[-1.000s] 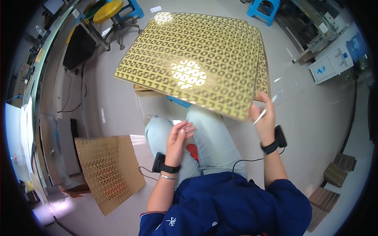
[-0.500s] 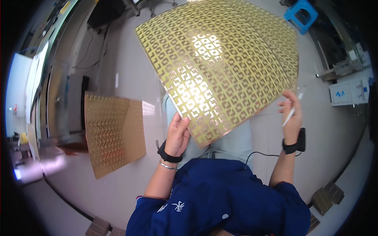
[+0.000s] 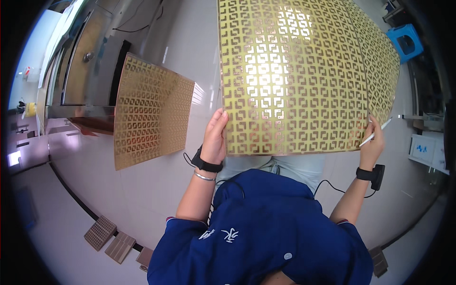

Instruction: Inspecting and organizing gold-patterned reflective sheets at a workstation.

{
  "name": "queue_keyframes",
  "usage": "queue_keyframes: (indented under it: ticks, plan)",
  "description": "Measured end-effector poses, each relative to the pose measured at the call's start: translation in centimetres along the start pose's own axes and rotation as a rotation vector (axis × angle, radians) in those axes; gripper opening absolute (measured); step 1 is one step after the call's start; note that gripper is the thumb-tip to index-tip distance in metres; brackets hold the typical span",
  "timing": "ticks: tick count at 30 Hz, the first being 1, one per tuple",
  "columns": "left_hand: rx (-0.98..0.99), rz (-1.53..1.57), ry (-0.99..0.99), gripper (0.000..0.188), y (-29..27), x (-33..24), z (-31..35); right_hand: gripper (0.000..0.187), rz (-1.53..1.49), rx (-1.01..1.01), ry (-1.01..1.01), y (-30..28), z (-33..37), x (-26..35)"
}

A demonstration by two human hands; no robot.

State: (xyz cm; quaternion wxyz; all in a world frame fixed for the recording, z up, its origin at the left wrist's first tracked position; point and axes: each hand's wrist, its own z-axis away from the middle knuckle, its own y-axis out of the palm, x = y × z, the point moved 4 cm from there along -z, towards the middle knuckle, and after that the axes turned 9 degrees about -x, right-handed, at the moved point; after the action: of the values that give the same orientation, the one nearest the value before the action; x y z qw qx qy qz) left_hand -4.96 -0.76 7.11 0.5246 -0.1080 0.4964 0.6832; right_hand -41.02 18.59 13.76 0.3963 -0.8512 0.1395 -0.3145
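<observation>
Left hand (image 3: 215, 140): raised, wrist about in line with forearm, fingers pointing up. Grip pinching the left edge of a yellow-green patterned panel (image 3: 304, 90) near its lower corner, thumb uppermost along the edge. Black strap (image 3: 207, 164) at wrist, silver bangle (image 3: 204, 176) below it.

Right hand (image 3: 373, 142): level with the left, fingers curled. Grip closed about a slim white pen (image 3: 366, 139) slanting up and outward; fingertips at the panel's right edge near its lower corner. Cannot tell whether they pinch it too.

Both elbows bent, forearms slanting up to the right. Panel spans between the hands, lower edge over the lap, top out of view. Second patterned panel (image 3: 381, 57) behind, showing at right. Brown panel (image 3: 153, 114) well left of left hand.
</observation>
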Motion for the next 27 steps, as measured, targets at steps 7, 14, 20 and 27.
queue_keyframes:
  ticks: [7, 14, 20, 27]
  plan:
    - [-0.072, -0.111, 0.016, 0.02, -0.5, 0.3, -0.6, 0.02, -0.163, 0.037, 0.216, -0.4, 0.4, -0.7]
    - [-0.101, -0.172, 0.055, 0.018, -0.5, 0.1, -1.0, 0.025, -0.379, 0.016, 0.327, -1.3, 0.6, -0.6]
    - [-0.128, -0.172, 0.052, 0.02, -1.0, 0.4, -1.3, 0.023, -0.59, 0.024, 0.494, -2.2, 0.5, 0.4]
    - [-0.126, -0.216, 0.068, 0.021, -1.4, 0.6, -1.5, 0.023, -0.614, -0.014, 0.531, -2.8, 0.5, 0.8]
